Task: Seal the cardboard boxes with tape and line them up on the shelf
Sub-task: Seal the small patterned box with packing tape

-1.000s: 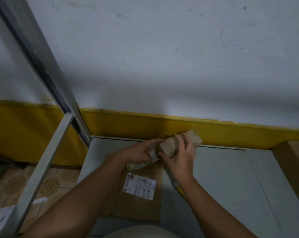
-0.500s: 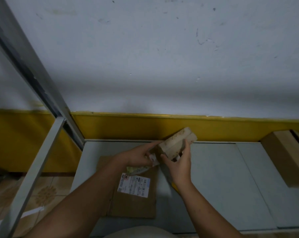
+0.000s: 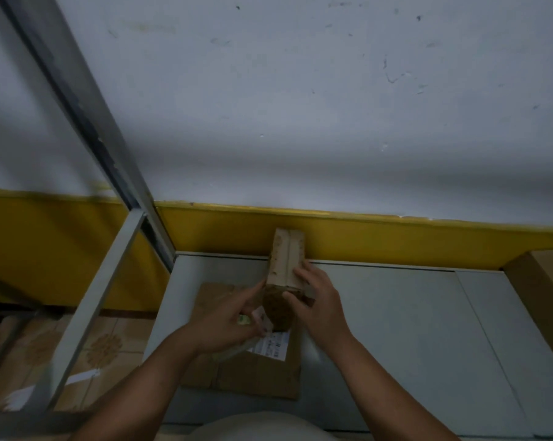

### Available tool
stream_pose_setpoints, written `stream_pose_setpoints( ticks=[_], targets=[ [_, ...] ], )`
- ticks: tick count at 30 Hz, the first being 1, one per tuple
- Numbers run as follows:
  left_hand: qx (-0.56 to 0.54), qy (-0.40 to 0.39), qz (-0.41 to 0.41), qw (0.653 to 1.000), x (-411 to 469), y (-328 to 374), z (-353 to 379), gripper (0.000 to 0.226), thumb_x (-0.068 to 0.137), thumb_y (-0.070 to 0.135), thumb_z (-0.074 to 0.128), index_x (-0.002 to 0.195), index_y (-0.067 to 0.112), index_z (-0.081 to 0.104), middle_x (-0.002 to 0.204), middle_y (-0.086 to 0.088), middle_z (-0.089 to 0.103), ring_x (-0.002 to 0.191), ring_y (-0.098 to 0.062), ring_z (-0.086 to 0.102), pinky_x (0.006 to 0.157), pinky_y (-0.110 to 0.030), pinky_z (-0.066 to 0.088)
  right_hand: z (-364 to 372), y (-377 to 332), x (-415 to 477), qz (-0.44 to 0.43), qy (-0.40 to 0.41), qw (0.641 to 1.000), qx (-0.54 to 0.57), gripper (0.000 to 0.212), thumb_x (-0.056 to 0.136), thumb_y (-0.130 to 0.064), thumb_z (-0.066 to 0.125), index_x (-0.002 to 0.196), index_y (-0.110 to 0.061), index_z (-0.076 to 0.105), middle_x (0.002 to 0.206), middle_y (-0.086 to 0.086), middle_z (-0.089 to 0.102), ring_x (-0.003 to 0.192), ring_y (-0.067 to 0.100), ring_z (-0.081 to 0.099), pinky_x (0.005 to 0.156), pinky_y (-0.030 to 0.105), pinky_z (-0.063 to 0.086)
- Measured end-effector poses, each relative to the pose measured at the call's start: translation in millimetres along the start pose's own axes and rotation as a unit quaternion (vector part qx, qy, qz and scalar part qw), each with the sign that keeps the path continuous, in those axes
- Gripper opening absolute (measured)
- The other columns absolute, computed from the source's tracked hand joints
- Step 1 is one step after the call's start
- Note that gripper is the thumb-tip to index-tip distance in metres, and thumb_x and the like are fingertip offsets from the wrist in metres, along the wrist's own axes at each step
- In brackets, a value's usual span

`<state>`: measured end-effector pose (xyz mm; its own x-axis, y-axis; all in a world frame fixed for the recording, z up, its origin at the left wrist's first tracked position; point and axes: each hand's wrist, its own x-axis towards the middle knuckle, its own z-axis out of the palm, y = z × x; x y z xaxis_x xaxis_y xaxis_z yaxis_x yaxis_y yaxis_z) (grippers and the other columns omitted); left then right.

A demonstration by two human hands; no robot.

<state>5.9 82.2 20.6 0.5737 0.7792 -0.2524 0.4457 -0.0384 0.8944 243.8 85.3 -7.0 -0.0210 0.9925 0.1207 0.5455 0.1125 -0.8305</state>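
Since half a second ago: small box [image 3: 286, 259] turned from slanting to pointing straight at the wall [image 3: 300, 106], and lifted a little.

- Right hand [image 3: 320, 308] grips its right side, fingers curled over the top edge.
- Left hand [image 3: 227, 327] holds its near left end, fingers curled. Pale scrap at those fingers; cannot tell what.
- Small box is held above the shelf [image 3: 396, 329], over a flat box [image 3: 256, 374].
- Flat box lies directly beneath the hands, white label [image 3: 272, 345] partly hidden.
- Third box [image 3: 542, 300] at the right edge, well apart.
- Steel post [image 3: 78, 100] slants on the left.

Count: three boxes, one label, two hands.
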Motion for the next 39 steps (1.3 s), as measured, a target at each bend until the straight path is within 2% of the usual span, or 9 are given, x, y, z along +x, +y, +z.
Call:
stream_pose_setpoints(
  ticks=[3, 7, 11, 15, 21, 24, 30, 34, 39],
  targets=[
    [0.010, -0.005, -0.013, 1.000, -0.1, -11.3, 3.7, 0.087, 0.098, 0.010, 0.073, 0.151, 0.054, 0.021, 0.111, 0.032, 0.071, 0.106, -0.001, 0.069, 0.093, -0.017, 0.054, 16.5, 14.4, -3.4, -0.026, -0.042, 0.998, -0.027, 0.052, 0.091, -0.017, 0.077, 0.139, -0.009, 0.060, 0.144, -0.004, 0.046, 0.134, 0.006, 0.045, 0.109, 0.031, 0.048],
    [0.025, -0.003, -0.045, 0.999, 8.9, -29.1, 4.3, 0.096, 0.095, 0.015, 0.077, 0.164, 0.047, 0.018, 0.128, 0.003, 0.070, 0.113, -0.009, 0.068, 0.095, -0.026, 0.058, 24.9, 20.8, 8.1, -0.030, -0.059, 0.997, -0.040, 0.053, 0.093, -0.013, 0.072, 0.143, -0.009, 0.056, 0.150, 0.001, 0.044, 0.138, 0.013, 0.044, 0.109, 0.042, 0.051],
    [0.037, 0.015, -0.061, 0.997, 14.5, -32.8, -6.2, 0.081, 0.093, 0.019, 0.077, 0.150, 0.056, 0.034, 0.134, 0.018, 0.065, 0.115, 0.004, 0.064, 0.099, -0.032, 0.058, 31.9, 14.8, 24.5, -0.040, -0.084, 0.993, -0.068, 0.051, 0.092, -0.016, 0.074, 0.140, -0.013, 0.058, 0.147, 0.001, 0.045, 0.135, 0.017, 0.049, 0.108, 0.044, 0.051],
    [0.021, 0.008, -0.085, 0.996, 11.7, -37.1, -13.9, 0.091, 0.093, 0.013, 0.077, 0.153, 0.058, 0.025, 0.138, 0.018, 0.059, 0.116, 0.007, 0.062, 0.098, -0.022, 0.055, 34.7, 16.4, 25.5, -0.053, -0.075, 0.992, -0.083, 0.052, 0.091, -0.024, 0.076, 0.138, -0.018, 0.057, 0.145, -0.005, 0.044, 0.131, 0.011, 0.049, 0.107, 0.034, 0.050],
    [-0.008, 0.040, -0.104, 0.994, 1.7, -35.8, -14.8, 0.099, 0.094, 0.021, 0.079, 0.166, 0.040, 0.014, 0.127, 0.008, 0.069, 0.115, 0.003, 0.064, 0.096, -0.014, 0.050, 32.6, 15.7, 21.7, -0.045, -0.084, 0.994, -0.054, 0.062, 0.088, -0.028, 0.080, 0.144, -0.021, 0.052, 0.155, -0.006, 0.033, 0.142, 0.005, 0.034, 0.110, 0.005, 0.025],
    [-0.002, 0.052, -0.090, 0.995, -1.2, -31.3, -19.5, 0.096, 0.094, 0.026, 0.079, 0.166, 0.038, 0.017, 0.107, 0.006, 0.077, 0.113, -0.001, 0.068, 0.109, -0.029, 0.049, 31.0, 13.3, 20.0, -0.058, -0.072, 0.995, -0.039, 0.068, 0.088, -0.027, 0.081, 0.148, -0.022, 0.048, 0.157, -0.006, 0.030, 0.145, 0.006, 0.032, 0.113, 0.007, 0.024],
    [0.004, 0.064, -0.029, 0.998, 1.5, 4.0, -27.9, 0.082, 0.098, 0.031, 0.075, 0.161, 0.045, 0.023, 0.109, 0.011, 0.079, 0.112, -0.004, 0.070, 0.111, -0.043, 0.049, 21.5, 2.7, 15.7, -0.062, -0.047, 0.997, -0.021, 0.058, 0.093, -0.028, 0.076, 0.145, -0.022, 0.051, 0.155, -0.005, 0.032, 0.145, 0.004, 0.030, 0.115, 0.007, 0.024],
    [0.016, 0.061, -0.005, 0.998, -1.6, 28.1, -27.5, 0.091, 0.097, 0.033, 0.076, 0.162, 0.051, 0.015, 0.108, 0.008, 0.078, 0.108, -0.008, 0.072, 0.103, -0.044, 0.056, 2.1, -24.7, 7.3, -0.092, 0.010, 0.995, -0.030, 0.031, 0.098, -0.042, 0.062, 0.117, -0.019, 0.072, 0.120, -0.006, 0.063, 0.116, 0.004, 0.055, 0.097, 0.024, 0.046],
    [0.022, 0.059, 0.021, 0.998, -6.6, 57.4, -21.2, 0.091, 0.098, 0.031, 0.074, 0.164, 0.048, 0.014, 0.106, 0.010, 0.077, 0.107, -0.005, 0.071, 0.100, -0.041, 0.057, -9.8, -76.8, -1.6, 0.001, -0.107, 0.990, 0.092, 0.015, 0.091, -0.034, 0.078, 0.101, -0.022, 0.080, 0.088, -0.010, 0.075, 0.084, 0.006, 0.070, 0.072, 0.020, 0.055]
  ],
)
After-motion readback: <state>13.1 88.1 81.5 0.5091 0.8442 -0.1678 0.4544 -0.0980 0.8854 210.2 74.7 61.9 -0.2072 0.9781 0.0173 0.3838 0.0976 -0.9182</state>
